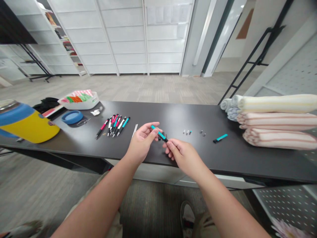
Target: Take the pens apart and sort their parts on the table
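A teal and black pen body (160, 135) is held slantwise above the desk between both hands. My left hand (140, 142) pinches its teal upper part between thumb and fingers. At the lower black end, my right hand (184, 153) is closed with thumb and fingertips. Some small black pieces lie on the desk behind the pen, partly hidden by the hands. Thin white refills (135, 130) lie beside my left hand. To the right are tiny clear and teal pen parts (187, 132), small dark parts (202, 133) and another teal pen barrel (221, 138).
Several assembled pens (115, 125) lie in a cluster at left on the dark desk (158, 112). Farther left are a blue lid (72, 117), a white basket (83, 104) and a yellow-blue container (29, 124). Rolled towels (279, 120) are stacked at the right.
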A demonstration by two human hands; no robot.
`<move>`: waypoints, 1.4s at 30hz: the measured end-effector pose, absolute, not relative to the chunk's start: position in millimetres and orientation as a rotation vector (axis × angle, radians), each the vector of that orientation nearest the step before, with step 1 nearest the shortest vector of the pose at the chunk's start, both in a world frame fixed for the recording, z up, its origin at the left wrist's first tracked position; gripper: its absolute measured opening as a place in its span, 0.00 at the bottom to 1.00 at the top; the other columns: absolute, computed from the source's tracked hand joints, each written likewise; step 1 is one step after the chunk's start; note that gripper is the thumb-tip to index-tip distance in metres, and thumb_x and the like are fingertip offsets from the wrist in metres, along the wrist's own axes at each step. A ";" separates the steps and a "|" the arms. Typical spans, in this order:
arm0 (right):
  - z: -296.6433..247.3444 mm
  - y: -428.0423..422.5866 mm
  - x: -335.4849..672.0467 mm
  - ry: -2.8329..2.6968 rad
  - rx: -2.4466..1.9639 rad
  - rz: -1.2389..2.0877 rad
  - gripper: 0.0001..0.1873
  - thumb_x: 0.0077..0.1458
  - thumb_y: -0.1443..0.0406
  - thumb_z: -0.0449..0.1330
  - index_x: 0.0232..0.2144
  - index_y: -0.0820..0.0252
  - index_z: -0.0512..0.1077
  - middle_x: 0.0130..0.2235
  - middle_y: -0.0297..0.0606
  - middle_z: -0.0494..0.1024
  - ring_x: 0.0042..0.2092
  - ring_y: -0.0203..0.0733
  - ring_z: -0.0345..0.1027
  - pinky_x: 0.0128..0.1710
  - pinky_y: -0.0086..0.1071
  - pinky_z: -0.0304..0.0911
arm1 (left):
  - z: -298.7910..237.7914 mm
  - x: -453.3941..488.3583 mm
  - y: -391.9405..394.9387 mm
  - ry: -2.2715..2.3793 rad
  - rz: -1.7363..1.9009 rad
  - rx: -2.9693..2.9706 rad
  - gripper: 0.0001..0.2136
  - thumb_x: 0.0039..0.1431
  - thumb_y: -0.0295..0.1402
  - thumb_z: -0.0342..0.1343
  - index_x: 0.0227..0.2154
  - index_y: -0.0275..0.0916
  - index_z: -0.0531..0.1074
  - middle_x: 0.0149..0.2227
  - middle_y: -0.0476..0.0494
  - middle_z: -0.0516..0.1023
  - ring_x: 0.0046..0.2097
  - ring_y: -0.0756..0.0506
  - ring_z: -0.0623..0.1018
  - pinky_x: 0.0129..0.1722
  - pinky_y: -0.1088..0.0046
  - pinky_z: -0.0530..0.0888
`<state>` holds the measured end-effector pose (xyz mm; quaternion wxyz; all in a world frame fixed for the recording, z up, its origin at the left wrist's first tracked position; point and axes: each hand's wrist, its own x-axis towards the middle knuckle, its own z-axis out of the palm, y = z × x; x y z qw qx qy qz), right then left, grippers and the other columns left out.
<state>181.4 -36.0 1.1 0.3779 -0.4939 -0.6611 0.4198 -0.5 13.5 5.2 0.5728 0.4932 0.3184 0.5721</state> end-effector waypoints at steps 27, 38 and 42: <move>-3.0 -35.1 184.9 -1.615 -1.251 1.103 0.19 0.72 0.53 0.51 0.39 0.56 0.76 0.30 0.33 0.75 0.29 0.35 0.69 0.29 0.28 0.64 | 6.2 3.2 13.6 0.705 1.300 1.064 0.15 0.57 0.40 0.73 0.34 0.35 0.76 0.37 0.42 0.84 0.32 0.52 0.77 0.38 0.76 0.75; -2.7 -35.1 180.8 -1.458 -1.342 1.066 0.18 0.65 0.50 0.59 0.38 0.58 0.77 0.33 0.38 0.81 0.30 0.39 0.74 0.32 0.31 0.70 | 5.1 8.3 18.2 0.742 1.317 1.066 0.21 0.57 0.38 0.72 0.50 0.35 0.76 0.37 0.42 0.83 0.32 0.51 0.77 0.37 0.75 0.74; -0.1 -35.4 180.3 -1.426 -1.333 1.085 0.20 0.65 0.48 0.59 0.40 0.58 0.78 0.34 0.38 0.83 0.30 0.39 0.75 0.33 0.32 0.72 | 4.6 9.2 17.9 0.751 1.354 1.088 0.19 0.57 0.38 0.72 0.47 0.36 0.77 0.37 0.42 0.83 0.33 0.51 0.78 0.39 0.74 0.75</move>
